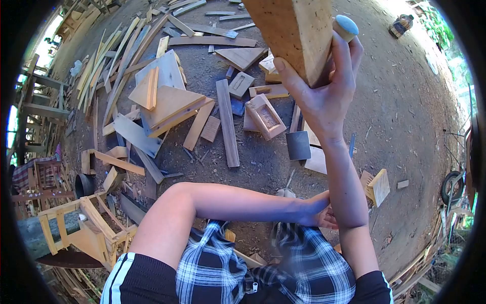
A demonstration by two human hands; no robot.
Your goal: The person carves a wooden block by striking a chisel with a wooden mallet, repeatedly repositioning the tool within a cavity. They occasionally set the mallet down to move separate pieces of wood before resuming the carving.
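High up in the view, my right hand [324, 104] is closed on a large wooden block [298, 35], thumb on its left side and fingers round the right. A short round piece with a pale blue top [346, 26] shows at those fingertips; whether it is joined to the block I cannot tell. My left hand [318, 210] rests beside the right forearm, palm partly showing, fingers loosely apart and partly hidden, with nothing seen in it. Below the block lie a hollowed wooden block [266, 117] and a dark square piece [298, 146].
Wooden offcuts [169, 109] and long strips [121, 66] litter the dirt ground at left and centre. A small wooden frame [96, 228] stands at lower left. At right are a slotted wooden piece [378, 187] and a tyre [452, 187].
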